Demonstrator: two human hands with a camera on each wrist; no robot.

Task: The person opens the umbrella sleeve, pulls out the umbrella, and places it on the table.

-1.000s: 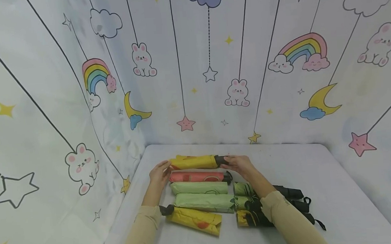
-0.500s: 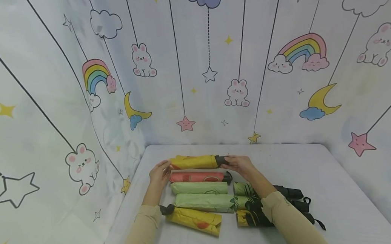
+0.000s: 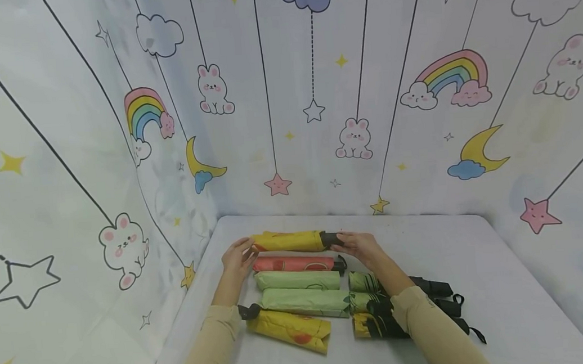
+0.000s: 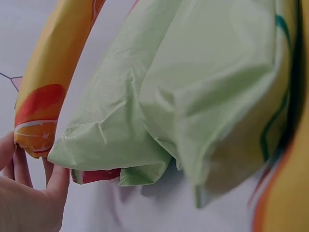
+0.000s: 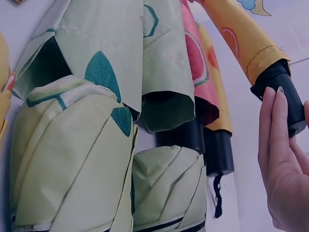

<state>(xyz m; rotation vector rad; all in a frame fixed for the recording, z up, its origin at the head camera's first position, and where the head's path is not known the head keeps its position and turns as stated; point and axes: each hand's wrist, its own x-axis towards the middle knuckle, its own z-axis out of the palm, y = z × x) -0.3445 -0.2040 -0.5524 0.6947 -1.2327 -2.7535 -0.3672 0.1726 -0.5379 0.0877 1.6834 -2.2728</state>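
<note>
Umbrellas [image 3: 305, 300] on a white, seemingly draped table [image 3: 428, 246]; cartoon-printed walls [image 3: 299, 153] behind.

The held yellow umbrella [image 3: 289, 242] is showing orange-slice prints; at its six o'clock, a red umbrella [image 3: 293, 263] is displaying watermelon.

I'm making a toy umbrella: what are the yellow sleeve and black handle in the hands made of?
The yellow sleeve looks like thin, smooth cloth, perhaps polyester, with a stitched hem at its open end. The black handle seems smooth, hard plastic, judging by its even, unwrinkled sides, though coated metal is possible.
</note>
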